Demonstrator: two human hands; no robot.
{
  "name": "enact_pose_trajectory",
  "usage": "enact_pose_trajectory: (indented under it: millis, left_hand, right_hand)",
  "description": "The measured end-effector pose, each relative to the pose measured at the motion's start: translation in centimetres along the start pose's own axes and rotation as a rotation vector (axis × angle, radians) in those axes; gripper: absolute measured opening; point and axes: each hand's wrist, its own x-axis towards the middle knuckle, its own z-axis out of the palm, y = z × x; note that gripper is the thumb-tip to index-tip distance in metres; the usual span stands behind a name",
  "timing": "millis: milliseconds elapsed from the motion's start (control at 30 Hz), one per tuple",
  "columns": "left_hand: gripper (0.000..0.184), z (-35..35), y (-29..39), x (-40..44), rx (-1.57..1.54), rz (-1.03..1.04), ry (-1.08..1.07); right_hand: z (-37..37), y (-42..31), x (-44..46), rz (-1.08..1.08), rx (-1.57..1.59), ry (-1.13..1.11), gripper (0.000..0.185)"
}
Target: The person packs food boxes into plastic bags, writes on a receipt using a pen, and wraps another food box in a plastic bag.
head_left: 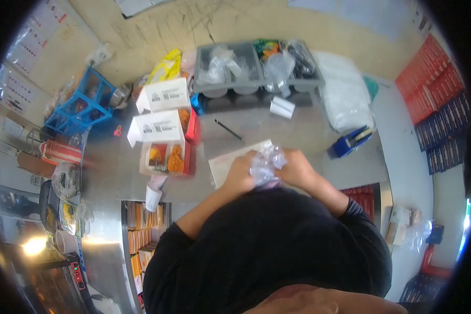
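Close to my body, at the counter's front edge, both hands grip a crumpled clear plastic bag (267, 166). My left hand (239, 171) closes on its left side, and my right hand (297, 168) has fingers curled round its right side. What the bag contains, if anything, I cannot make out. Under and behind my left hand lies a flat whitish paper or pad (221, 163). To the left stand two open red and white food boxes; the nearer box (189, 163) holds fried chicken (176, 159) and a small packet (157, 155).
A grey divided bin (227, 83) with plastic bags stands at the back. A pencil (228, 129), a white card (282, 108) and a blue tape dispenser (352, 141) lie on the steel counter (293, 131). A blue rack (83, 104) stands left; a white plastic pack (345, 91) lies right.
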Motion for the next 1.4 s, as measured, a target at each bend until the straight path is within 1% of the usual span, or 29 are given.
enact_pose_trajectory:
  millis: [67,133,167,200,233,267,300,367,400,433,467,500,567,600,667,733,800,833,900,933,1000,1033,1100,1167,1200,1233,1300,1333,1400]
  left_hand:
    - [0.039,-0.5,1.3,0.4,0.071,0.068,-0.01]
    - [0.038,-0.7,1.1,0.3,0.034,0.038,-0.047]
    - [0.038,-0.7,0.9,0.4,0.006,0.021,-0.075]
    - [0.038,-0.2,-0.6,0.3,0.002,0.015,-0.08]
    - [0.039,0.4,-2.2,0.2,-0.075,0.091,-0.055]
    - [0.039,0.9,-3.7,-0.5,-0.116,0.119,-0.045]
    - [0.04,1.1,-4.1,-1.0,-0.156,0.148,-0.036]
    - [0.035,-0.6,-0.8,-0.9,-0.052,0.328,-0.076]
    - [0.035,-1.8,-0.1,-0.6,-0.052,0.324,-0.077]
    - [0.028,-3.2,0.4,-0.4,0.174,0.253,-0.234]
    - [0.021,-3.9,0.4,-0.1,0.4,0.179,-0.391]
    - [0.019,-3.9,0.1,0.1,0.399,0.167,-0.473]
    - [0.02,-3.7,-0.3,0.6,0.391,0.137,-0.493]
    - [0.02,-3.6,-0.3,0.8,0.396,0.123,-0.521]
    - [0.022,-3.9,0.2,1.3,0.419,0.106,-0.558]
    - [0.023,-3.7,0.2,1.2,0.437,0.089,-0.583]
    - [0.024,-3.4,0.0,0.0,0.259,0.066,-0.344]
    - [0.024,-3.5,0.0,-0.5,0.26,0.063,-0.345]
    - [0.019,-3.5,-0.2,-1.3,0.355,0.125,-0.185]
    - [0.019,-3.3,-0.6,-1.6,0.351,0.115,-0.188]
    - [0.017,-2.5,-1.1,-2.1,0.349,0.19,-0.034]
    - [0.017,-2.4,-1.0,-2.2,0.346,0.182,-0.034]
    - [0.008,-2.3,-0.4,-1.8,0.274,0.105,0.032]
    - [0.006,-2.1,-0.1,-1.6,0.301,0.108,0.046]
    - [0.003,-2.0,0.0,-1.5,0.328,0.112,0.058]
    - [0.003,-2.1,0.1,-1.5,0.327,0.108,0.058]
    - [0.009,-2.0,0.0,-1.4,0.387,0.081,0.013]
    - [0.009,-2.0,-0.2,-1.4,0.384,0.076,0.011]
    - [0.008,-1.9,-0.5,-1.3,0.395,0.105,0.038]
  right_hand:
    - [-0.8,-0.7,-0.1,0.072,0.017,-0.03,0.024]
    - [-0.9,-0.5,0.1,-0.046,-0.074,-0.026,0.024]
    - [-0.7,-0.8,0.7,-0.038,-0.071,-0.028,0.024]
    - [-0.2,-1.5,1.6,-0.269,-0.11,0.188,0.022]
    - [0.4,-1.6,2.0,-0.377,-0.12,0.292,0.021]
    - [0.9,-1.8,2.4,-0.481,-0.139,0.4,0.019]
    - [1.6,-1.6,2.6,-0.594,0.037,0.229,0.019]
    - [2.8,-1.1,3.4,-0.821,0.389,-0.112,0.019]
    - [2.9,0.5,2.0,-0.518,0.651,-0.239,0.018]
    - [2.7,1.5,0.9,-0.194,0.943,-0.28,0.017]
    - [2.6,2.3,0.9,-0.104,1.005,-0.296,0.017]
    - [2.3,2.4,1.0,-0.012,1.068,-0.305,0.016]
    - [-0.7,-0.5,1.5,-0.766,0.1,-0.317,0.012]
    - [-0.3,-0.1,1.2,-0.758,0.105,-0.32,0.012]
    - [0.4,0.8,0.8,-0.841,-0.311,-0.23,0.013]
    - [0.5,0.6,0.3,-0.82,-0.357,-0.223,0.016]
    - [1.5,1.4,0.1,-0.691,-0.093,-0.116,0.017]
    - [2.2,1.3,-0.1,-0.691,-0.09,-0.116,0.017]
    - [3.6,1.0,-0.7,-0.367,0.227,0.105,0.018]
    - [3.7,1.1,-0.7,-0.361,0.233,0.099,0.018]
    - [3.9,1.5,-0.7,-0.065,0.419,0.032,0.019]
    - [4.0,1.3,-0.5,0.03,0.417,0.009,0.016]
    - [3.8,0.7,-0.3,-0.003,0.439,0.03,0.015]
    - [3.8,0.5,-0.1,-0.039,0.46,0.05,0.014]
    - [4.0,0.5,0.0,-0.027,0.369,0.09,0.016]
    - [4.1,0.5,0.0,-0.014,0.278,0.129,0.019]
    - [4.3,0.9,-0.1,-0.005,0.296,0.115,0.021]
    - [4.4,1.1,-0.2,0.0,0.31,0.105,0.024]
    - [4.4,0.9,-0.3,0.007,0.346,0.1,0.024]
